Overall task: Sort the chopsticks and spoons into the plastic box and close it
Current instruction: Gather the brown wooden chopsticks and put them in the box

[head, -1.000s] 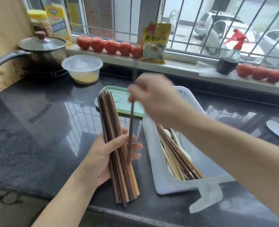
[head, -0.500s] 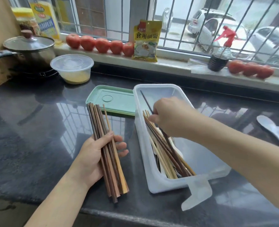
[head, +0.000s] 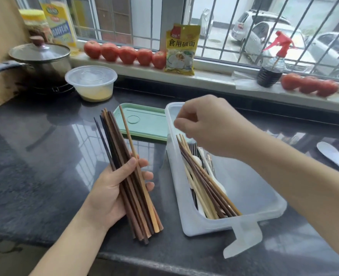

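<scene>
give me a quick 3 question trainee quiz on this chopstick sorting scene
1. True or false: the green lid is already on the plastic box.
2. Which hand grips the bundle of chopsticks? A) left hand B) right hand C) both
3. Fill in: the white spoon outside the box lies on the ____ to the box's right.

Key
1. False: it lies flat on the counter behind the bundle, beside the box.
2. A; the right hand is above the box, fingers curled, holding nothing visible.
3. counter
</scene>
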`<state>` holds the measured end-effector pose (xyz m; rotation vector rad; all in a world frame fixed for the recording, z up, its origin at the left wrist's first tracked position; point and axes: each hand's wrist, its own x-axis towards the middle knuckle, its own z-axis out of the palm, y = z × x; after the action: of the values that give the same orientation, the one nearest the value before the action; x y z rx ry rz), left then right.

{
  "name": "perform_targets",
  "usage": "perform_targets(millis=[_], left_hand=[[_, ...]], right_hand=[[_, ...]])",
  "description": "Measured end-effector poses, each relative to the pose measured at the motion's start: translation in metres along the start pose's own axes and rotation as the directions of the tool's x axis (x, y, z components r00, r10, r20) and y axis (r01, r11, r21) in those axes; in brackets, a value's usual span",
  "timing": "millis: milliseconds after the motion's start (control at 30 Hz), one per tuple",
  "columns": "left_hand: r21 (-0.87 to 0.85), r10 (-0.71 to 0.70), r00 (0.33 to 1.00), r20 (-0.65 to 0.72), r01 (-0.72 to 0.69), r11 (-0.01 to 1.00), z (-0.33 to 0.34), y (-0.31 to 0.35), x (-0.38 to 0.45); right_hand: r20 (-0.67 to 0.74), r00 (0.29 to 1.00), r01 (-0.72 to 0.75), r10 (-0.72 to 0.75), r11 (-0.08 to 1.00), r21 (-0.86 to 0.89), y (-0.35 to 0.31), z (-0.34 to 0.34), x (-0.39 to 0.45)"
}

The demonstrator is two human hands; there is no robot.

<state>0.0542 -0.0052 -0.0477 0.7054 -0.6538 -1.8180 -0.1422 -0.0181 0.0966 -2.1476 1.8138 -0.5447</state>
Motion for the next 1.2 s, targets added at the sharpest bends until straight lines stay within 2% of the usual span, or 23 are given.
perform_targets(millis=[100,200,333,367,433,500,533,600,633,700,767,800,867,967,1033,1200], left_hand=[[-0.023,0.040,0.989,0.145,-0.037,0.999,-0.005,0.001,-0.003],[0.018,0.040,0.967,0.250,-0.046,0.999,-0.009,0.001,-0.005],[0.064,-0.012,0.959,0.282,-0.007,0.998,-0.009,0.003,-0.009],[0.062,-0.025,0.966,0.257,0.009,0.998,-0.007,0.004,-0.010],[0.102,-0.046,0.987,0.156,0.030,0.994,-0.001,0.002,-0.008],[0.142,-0.051,0.998,0.021,0.047,0.989,0.003,-0.002,-0.003],[0.120,-0.060,0.998,-0.030,0.063,0.991,0.004,-0.003,0.000],[0.026,-0.078,0.992,-0.101,0.081,0.996,0.004,-0.003,0.006],[-0.003,-0.081,0.990,-0.117,0.081,0.997,0.003,-0.002,0.008],[0.014,-0.086,0.990,-0.109,0.088,0.996,0.003,-0.002,0.009],[0.066,-0.092,0.994,-0.064,0.096,0.993,0.003,-0.004,0.008],[0.082,-0.098,0.994,-0.047,0.101,0.991,0.003,-0.005,0.008],[0.090,-0.108,0.993,-0.039,0.111,0.990,0.002,-0.005,0.007],[0.084,-0.106,0.993,-0.045,0.109,0.990,0.001,-0.004,0.006],[0.085,-0.105,0.994,-0.036,0.108,0.991,0.000,-0.005,0.007],[0.090,-0.115,0.993,-0.017,0.116,0.989,0.000,-0.005,0.008]], right_hand=[[0.058,0.991,0.117,-0.121,0.991,0.060,-0.022,0.014,-0.003],[0.146,0.971,0.189,-0.190,0.982,0.020,-0.039,0.033,-0.003],[0.129,0.968,0.226,-0.213,0.970,-0.094,-0.047,0.053,-0.001],[0.118,0.975,0.194,-0.190,0.981,-0.023,-0.045,0.050,0.001],[0.022,0.996,0.072,-0.081,0.957,0.283,-0.039,0.029,0.006],[-0.176,0.983,0.054,0.056,0.824,0.564,-0.029,-0.009,0.011],[-0.284,0.953,0.088,0.107,0.798,0.596,-0.022,-0.028,0.013],[-0.416,0.902,0.077,0.120,0.901,0.428,-0.004,-0.054,0.013],[-0.399,0.909,0.015,0.119,0.948,0.319,0.004,-0.057,0.011],[-0.210,0.963,-0.121,0.169,0.968,0.221,0.013,-0.045,0.007],[-0.020,0.973,-0.219,0.230,0.949,0.228,0.016,-0.023,-0.001],[0.020,0.970,-0.241,0.243,0.941,0.238,0.018,-0.014,-0.003],[0.004,0.968,-0.247,0.251,0.948,0.202,0.025,-0.008,-0.004],[-0.112,0.970,-0.213,0.218,0.976,0.055,0.029,-0.022,-0.001],[-0.152,0.970,-0.191,0.192,0.981,0.022,0.028,-0.033,0.002],[-0.106,0.983,-0.154,0.152,0.988,-0.012,0.027,-0.031,0.010]])
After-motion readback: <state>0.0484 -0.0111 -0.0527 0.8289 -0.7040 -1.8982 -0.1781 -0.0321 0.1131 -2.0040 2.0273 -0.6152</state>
